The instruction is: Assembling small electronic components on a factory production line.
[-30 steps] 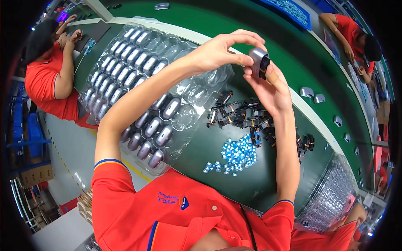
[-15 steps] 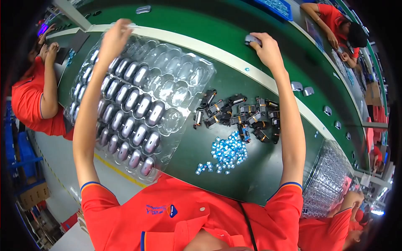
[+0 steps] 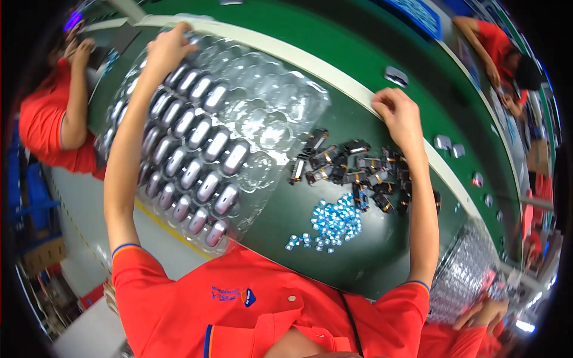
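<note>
My left hand is over the far left part of a clear plastic tray, thumb apart from the bent fingers; I see nothing held in it. Rows of grey, rounded oblong cases fill the tray's near and left pockets. My right hand is above the pale rail, fingers loosely curled and holding nothing visible. Just beyond it, a grey case lies on the green belt, apart from the fingers.
Black small assemblies are heaped on the green table, beside a pile of small blue-and-white pieces. Stacked clear trays stand at the right. More cases lie along the belt. A blue bin is at the far side; co-workers sit around.
My right hand has let go of the grey case, left it on the belt and drawn back toward me. The left hand stays by the tray's far edge. The whole view has shifted slightly.
</note>
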The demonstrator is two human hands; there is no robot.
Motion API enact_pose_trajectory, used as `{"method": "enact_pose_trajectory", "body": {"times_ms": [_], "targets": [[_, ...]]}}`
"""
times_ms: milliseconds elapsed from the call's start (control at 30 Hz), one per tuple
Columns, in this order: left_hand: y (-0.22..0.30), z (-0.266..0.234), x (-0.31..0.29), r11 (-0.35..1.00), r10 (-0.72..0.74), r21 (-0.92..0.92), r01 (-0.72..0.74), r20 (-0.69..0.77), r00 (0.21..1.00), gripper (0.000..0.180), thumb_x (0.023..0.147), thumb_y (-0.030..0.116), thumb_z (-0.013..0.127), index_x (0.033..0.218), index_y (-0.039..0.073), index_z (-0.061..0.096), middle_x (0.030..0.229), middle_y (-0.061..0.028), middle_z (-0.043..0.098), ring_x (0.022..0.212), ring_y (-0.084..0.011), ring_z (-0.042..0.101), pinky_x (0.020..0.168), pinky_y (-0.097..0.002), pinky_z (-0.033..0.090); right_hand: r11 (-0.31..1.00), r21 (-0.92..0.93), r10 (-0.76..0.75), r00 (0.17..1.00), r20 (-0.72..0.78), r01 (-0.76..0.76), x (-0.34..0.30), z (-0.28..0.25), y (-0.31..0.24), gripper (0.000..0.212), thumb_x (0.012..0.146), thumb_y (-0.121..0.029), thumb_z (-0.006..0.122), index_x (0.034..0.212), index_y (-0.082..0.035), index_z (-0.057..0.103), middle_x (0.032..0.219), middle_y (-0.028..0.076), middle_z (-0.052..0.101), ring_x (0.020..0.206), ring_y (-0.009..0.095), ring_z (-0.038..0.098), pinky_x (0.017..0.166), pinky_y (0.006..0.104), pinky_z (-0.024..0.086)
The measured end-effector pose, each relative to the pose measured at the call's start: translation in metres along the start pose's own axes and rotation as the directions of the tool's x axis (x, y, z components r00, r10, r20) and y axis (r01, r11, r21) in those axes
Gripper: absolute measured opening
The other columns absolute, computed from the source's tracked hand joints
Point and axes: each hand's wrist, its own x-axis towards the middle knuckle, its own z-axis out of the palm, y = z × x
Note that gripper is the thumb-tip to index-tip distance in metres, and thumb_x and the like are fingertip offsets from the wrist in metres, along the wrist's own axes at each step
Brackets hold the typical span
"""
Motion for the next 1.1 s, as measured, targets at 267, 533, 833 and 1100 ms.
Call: {"method": "enact_pose_trajectory", "body": {"times_ms": [267,533,833,1100], "targets": [[0.07,-0.038,-0.002,0.73,0.178,-0.663,-0.168,-0.054,0.983,0.04,0.09,0.013,0.063,0.13,0.011,0.056,0.097,-0.008,0.071,0.094,-0.0197,0.069,0.085,-0.0395,0.053,0.736,0.663,0.257,0.962,-0.087,-0.137,-0.021,-0.023,-0.019,0.015,0.091,-0.011,0.065,0.098,0.002,0.068,0.092,0.009,0.068,0.083,0.012,0.063,0.078,0.0258,0.051],[0.229,-0.001,-0.03,-0.047,0.43,-0.999,-0.009,-0.029,0.903,0.041,0.092,0.011,0.062,0.133,0.01,0.055,0.109,-0.0085,0.064,0.101,-0.0169,0.065,0.092,-0.0332,0.053,0.59,0.807,0.15,0.985,-0.09,-0.016,-0.008,-0.004,-0.067,0.023,0.092,-0.011,0.065,0.11,0.003,0.069,0.092,0.008,0.069,0.083,0.013,0.064,0.082,0.0269,0.052],[0.255,-0.01,-0.043,0.002,0.497,-0.967,0.254,0.221,0.839,0.04,0.094,0.016,0.063,0.13,0.001,0.055,0.113,-0.013,0.063,0.102,-0.0202,0.065,0.091,-0.0358,0.056,0.802,0.583,0.14,0.907,-0.398,0.132,-0.008,-0.005,-0.052,0.016,0.086,-0.005,0.068,0.101,0.001,0.07,0.087,0.008,0.071,0.082,0.014,0.068,0.078,0.0266,0.053],[0.253,-0.01,-0.042,0.02,0.514,-0.938,0.346,0.306,0.802,0.044,0.093,0.018,0.065,0.125,-0.011,0.054,0.105,-0.0186,0.066,0.092,-0.0234,0.069,0.084,-0.0362,0.059,0.934,0.286,-0.031,0.846,-0.532,0.214,-0.008,0.002,-0.056,0.015,0.085,-0.005,0.07,0.1,-0.002,0.07,0.088,0.008,0.073,0.081,0.016,0.071,0.076,0.0273,0.055]]}}
